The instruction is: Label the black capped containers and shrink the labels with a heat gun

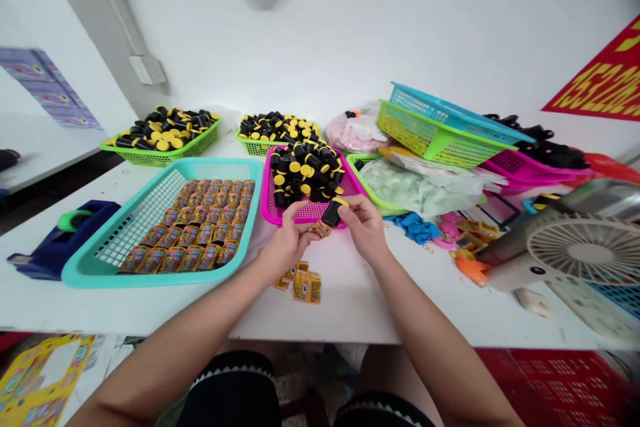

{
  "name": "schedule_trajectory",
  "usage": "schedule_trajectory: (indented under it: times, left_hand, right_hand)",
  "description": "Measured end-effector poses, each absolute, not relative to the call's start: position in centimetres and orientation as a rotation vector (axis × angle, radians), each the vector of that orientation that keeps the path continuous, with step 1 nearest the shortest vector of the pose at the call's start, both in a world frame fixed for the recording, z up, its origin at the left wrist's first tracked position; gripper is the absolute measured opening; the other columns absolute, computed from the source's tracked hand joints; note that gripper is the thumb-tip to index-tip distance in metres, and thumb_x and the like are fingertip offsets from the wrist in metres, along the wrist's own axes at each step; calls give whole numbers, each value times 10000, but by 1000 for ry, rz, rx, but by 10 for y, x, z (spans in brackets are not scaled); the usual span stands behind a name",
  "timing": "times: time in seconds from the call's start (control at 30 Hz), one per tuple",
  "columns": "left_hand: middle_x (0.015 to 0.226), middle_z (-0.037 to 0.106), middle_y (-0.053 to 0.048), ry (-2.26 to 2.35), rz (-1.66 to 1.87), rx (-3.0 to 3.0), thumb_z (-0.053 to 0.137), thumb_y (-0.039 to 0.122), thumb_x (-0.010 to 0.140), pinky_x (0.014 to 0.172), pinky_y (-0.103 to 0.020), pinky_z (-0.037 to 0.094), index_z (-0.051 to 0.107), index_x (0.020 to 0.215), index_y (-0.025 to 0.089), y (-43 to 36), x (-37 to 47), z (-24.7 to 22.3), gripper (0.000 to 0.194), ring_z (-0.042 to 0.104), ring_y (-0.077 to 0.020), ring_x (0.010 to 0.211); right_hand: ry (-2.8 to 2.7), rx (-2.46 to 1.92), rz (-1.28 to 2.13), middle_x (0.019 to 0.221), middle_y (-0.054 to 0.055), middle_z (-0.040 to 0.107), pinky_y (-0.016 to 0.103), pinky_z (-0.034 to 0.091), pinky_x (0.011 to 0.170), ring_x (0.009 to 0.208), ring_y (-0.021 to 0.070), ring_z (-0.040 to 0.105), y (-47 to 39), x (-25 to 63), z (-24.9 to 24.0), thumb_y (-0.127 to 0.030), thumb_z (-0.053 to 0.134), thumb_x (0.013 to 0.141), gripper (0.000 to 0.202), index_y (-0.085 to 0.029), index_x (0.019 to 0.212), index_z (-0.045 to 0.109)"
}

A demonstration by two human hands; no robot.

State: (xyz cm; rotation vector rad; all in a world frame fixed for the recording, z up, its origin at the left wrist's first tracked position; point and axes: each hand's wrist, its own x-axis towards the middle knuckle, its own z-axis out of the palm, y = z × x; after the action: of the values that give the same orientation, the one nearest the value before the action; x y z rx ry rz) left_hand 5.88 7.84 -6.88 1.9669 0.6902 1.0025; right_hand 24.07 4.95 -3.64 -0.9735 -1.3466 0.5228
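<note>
My right hand (364, 225) grips a small black container (333, 211) with a yellow cap, tilted in front of the pink basket (354, 188). My left hand (293, 235) pinches an orange printed label (321, 229) against the container's lower end. Just below my hands, more orange labels (307, 286) lie on the white table (350, 307). The pink basket is heaped with black containers with yellow caps. To the left, a turquoise basket (75, 269) holds rows of labelled containers (189, 236).
Two green baskets (203, 141) (255, 146) of black containers stand at the back. A blue tape dispenser (45, 257) is at the far left. Stacked baskets (430, 137), plastic bags (420, 183), blue gloves (416, 227) and a fan (590, 253) occupy the right.
</note>
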Motion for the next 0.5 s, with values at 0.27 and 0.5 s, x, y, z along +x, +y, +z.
schedule_trajectory:
  times: [0.27,0.5]
  left_hand:
    - [799,684,-24,712,1093,1893,486,153,865,774,-294,503,189,1339,166,77,57,-62,560,690,-149,800]
    - [726,634,49,526,1078,1547,628,289,842,507,-158,389,85,1359,244,65,63,-49,751,564,-70,537]
  right_hand:
    - [-1428,-950,456,821,12,652,289,534,636,719,139,615,55,241,-47,-421,687,795,231,-233,912,621]
    - [-1567,-871,452,981,55,626,338,546,779,941,174,627,51,240,-44,-324,701,795,154,-241,903,630]
